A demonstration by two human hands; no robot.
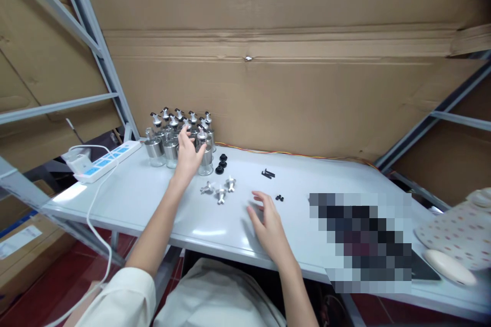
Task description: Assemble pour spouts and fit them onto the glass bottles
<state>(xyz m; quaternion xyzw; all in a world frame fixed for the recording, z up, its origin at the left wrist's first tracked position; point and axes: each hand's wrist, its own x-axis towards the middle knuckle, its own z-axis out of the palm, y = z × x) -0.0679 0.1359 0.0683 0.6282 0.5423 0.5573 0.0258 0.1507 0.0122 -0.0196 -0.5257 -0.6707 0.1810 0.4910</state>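
On the table's left side stands a cluster of glass bottles (205, 163) with silver bands, most topped with silver pour spouts with black tips. A bottle (154, 149) at the cluster's front left has no spout on it. My left hand (187, 156) is at the front of the cluster, fingers spread and thumb apart; it hides some of the bottles, and whether it touches one I cannot tell. Over the table, my right hand (268, 222) is open with fingers loosely curved and nothing in it. Between the hands lie three loose silver spout pieces (220, 194).
Black round stoppers (220, 169) lie beside the bottles. Thin black pieces (268, 173) and small black bits (280, 197) lie farther right. A power strip (109, 161) with a white cable sits at left. A blurred-out dark object (360, 237) and a white mouse-shaped item (449, 266) are at right.
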